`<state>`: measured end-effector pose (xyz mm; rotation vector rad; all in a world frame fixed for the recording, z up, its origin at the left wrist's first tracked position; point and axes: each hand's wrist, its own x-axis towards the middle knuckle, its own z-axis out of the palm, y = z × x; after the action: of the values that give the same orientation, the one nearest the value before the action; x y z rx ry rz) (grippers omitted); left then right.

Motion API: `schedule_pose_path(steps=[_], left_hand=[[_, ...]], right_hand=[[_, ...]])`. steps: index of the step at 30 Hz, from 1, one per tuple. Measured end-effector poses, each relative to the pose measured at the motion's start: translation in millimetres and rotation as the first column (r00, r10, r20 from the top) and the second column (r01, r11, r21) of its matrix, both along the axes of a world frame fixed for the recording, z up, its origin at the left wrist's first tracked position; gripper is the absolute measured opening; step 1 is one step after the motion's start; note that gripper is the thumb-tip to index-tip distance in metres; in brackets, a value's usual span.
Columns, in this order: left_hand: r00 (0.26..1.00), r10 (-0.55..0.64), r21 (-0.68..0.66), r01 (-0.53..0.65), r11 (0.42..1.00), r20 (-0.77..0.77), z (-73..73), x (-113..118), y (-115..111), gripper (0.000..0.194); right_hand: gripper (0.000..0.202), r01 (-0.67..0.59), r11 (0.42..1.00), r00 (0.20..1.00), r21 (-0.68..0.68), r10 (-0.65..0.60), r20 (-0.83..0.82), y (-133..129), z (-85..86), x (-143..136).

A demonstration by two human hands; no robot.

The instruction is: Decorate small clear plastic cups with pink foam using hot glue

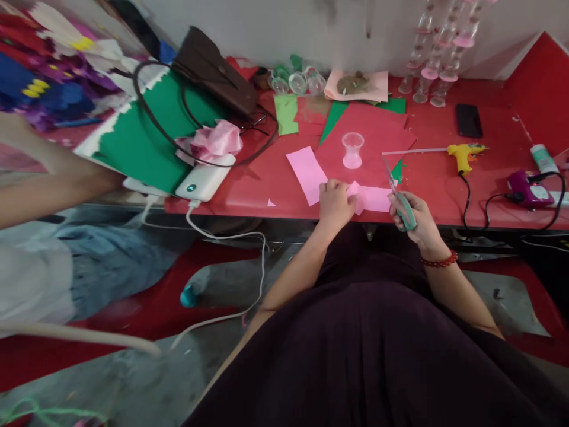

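Near the table's front edge, my left hand (336,203) has its fingers closed on a creased strip of pink paper (374,198). My right hand (413,218) grips green-handled scissors (405,212), whose blades point up and left above the strip's right end. Left of my left hand lies a second pink paper piece (307,174), its lower end next to the fingers. A clear plastic cup shape (352,150), narrow in the middle with a pink lower part, stands just beyond the strip. A small pink scrap (271,203) lies at the left.
A yellow glue gun (462,155) with its cord, a black phone (468,120) and a purple adapter (528,190) are at the right. At the left are a white power bank (205,179), a brown case (216,71) and another person's arm (53,172).
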<state>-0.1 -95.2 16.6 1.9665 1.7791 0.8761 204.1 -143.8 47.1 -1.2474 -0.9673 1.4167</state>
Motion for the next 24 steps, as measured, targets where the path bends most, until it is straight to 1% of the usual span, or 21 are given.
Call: schedule_pose_path(steps=[4, 6, 9, 13, 16, 18, 21, 24], left_hand=[[1.0, 0.001, -0.021, -0.002, 1.0, -0.02, -1.8, 1, -1, 0.043], [1.0, -0.014, -0.058, 0.013, 0.998, -0.024, -2.3, 0, 3, 0.053], [0.995, -0.06, -0.102, 0.052, 0.993, -0.082, -0.3, -2, 13, 0.048], [0.98, -0.107, -0.112, 0.089, 0.99, -0.169, 8.6, -6, 30, 0.041], [0.966, -0.168, -0.189, 0.131, 0.973, -0.196, 13.9, -8, 39, 0.036], [0.96, -0.183, -0.219, 0.136, 0.966, -0.212, 14.6, -8, 43, 0.039], [0.957, -0.195, -0.215, 0.148, 0.965, -0.214, 13.2, -9, 46, 0.047], [0.952, -0.213, -0.191, 0.173, 0.966, -0.218, 13.1, -10, 49, 0.045]], right_hand=[[0.056, -0.002, 1.0, 1.0, 0.008, 0.002, -0.002, -1, 0.3, -1], [0.057, -0.005, 1.0, 1.0, 0.014, 0.005, -0.007, -2, 0.4, -1], [0.057, -0.009, 1.0, 1.0, 0.02, 0.009, -0.019, -2, -0.7, -1], [0.056, -0.028, 0.999, 0.999, 0.039, 0.029, -0.015, -3, -3.0, 1], [0.057, -0.028, 0.999, 0.999, 0.032, 0.029, -0.022, -4, -3.7, 2], [0.057, -0.019, 1.0, 0.999, 0.022, 0.02, -0.033, -4, -3.9, 2], [0.057, -0.009, 1.0, 0.998, 0.016, 0.01, -0.055, -4, -4.1, 1], [0.057, -0.003, 1.0, 0.998, 0.015, 0.004, -0.065, -3, -4.3, 1]])
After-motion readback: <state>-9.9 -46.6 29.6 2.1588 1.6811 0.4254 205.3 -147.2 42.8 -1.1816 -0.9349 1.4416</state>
